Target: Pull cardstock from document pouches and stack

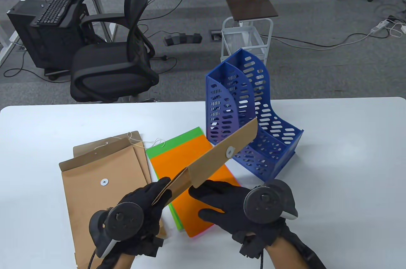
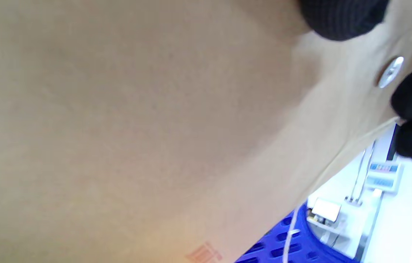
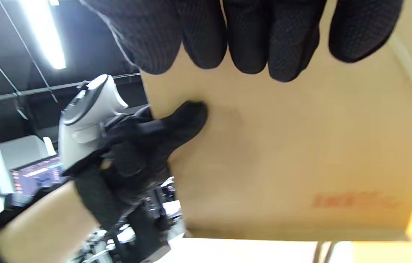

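Left hand (image 1: 142,205): grips the near end of a raised kraft pouch (image 1: 219,158), thumb on its top face.
Right hand (image 1: 231,205): fingers spread under and along the same pouch's near end, holding it from the other side.
Held pouch: tilted up off the surface (image 1: 333,161), rising away from both hands toward the blue file rack (image 1: 250,123); round white button clasp visible on its flap.
Right wrist view only: red printing near the pouch's lower corner (image 3: 355,200); the left thumb pressed on the pouch face.
Left wrist view only: a metal rivet (image 2: 390,72) and a thin string along the pouch edge.
Cardstock: orange sheet (image 1: 190,174) over a green sheet (image 1: 177,140), lying flat beneath the hands.
Other pouches (image 1: 104,180): two lie flat, overlapped, beyond the left hand, flaps open.
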`<state>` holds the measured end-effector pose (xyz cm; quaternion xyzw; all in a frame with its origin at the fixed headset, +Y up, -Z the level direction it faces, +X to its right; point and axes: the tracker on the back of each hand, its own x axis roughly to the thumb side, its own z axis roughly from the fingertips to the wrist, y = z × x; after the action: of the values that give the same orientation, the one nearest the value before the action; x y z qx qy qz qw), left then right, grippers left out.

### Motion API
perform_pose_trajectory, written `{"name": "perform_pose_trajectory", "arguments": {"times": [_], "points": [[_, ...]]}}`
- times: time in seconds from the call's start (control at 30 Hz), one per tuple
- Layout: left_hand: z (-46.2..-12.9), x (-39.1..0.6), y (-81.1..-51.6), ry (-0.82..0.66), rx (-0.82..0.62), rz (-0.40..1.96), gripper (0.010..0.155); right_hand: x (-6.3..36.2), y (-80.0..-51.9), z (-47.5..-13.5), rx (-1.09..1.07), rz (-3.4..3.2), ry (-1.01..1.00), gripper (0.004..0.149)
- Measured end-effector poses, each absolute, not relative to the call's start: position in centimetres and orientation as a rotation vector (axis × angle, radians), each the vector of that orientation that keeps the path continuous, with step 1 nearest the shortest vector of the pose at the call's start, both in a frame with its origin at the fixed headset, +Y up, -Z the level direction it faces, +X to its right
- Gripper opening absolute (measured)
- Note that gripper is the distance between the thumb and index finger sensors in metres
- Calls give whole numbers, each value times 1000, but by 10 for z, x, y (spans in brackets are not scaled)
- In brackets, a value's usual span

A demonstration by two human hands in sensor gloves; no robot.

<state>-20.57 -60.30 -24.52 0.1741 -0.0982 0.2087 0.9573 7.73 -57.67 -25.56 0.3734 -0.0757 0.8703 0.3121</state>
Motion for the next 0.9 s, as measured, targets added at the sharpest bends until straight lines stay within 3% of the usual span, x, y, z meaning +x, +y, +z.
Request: {"name": "perform_pose_trajectory", "arguments": {"times": [0.33,0.47,0.7,0.83,0.9], "points": [[-240,-243,-580,-215,400,157,47,125,-552,-254,860,2262,-400,57],[-236,-244,-576,-327,430,54,47,123,-548,-248,877,2272,-554,58],[-226,-237,-573,-399,590,-68,46,118,-556,-250,741,2302,-617,53],[-230,-244,-567,-360,597,-16,47,105,-556,-242,804,2485,-727,64],[-230,-247,-565,-346,602,5,46,99,-556,-241,904,2537,-645,69]]}}
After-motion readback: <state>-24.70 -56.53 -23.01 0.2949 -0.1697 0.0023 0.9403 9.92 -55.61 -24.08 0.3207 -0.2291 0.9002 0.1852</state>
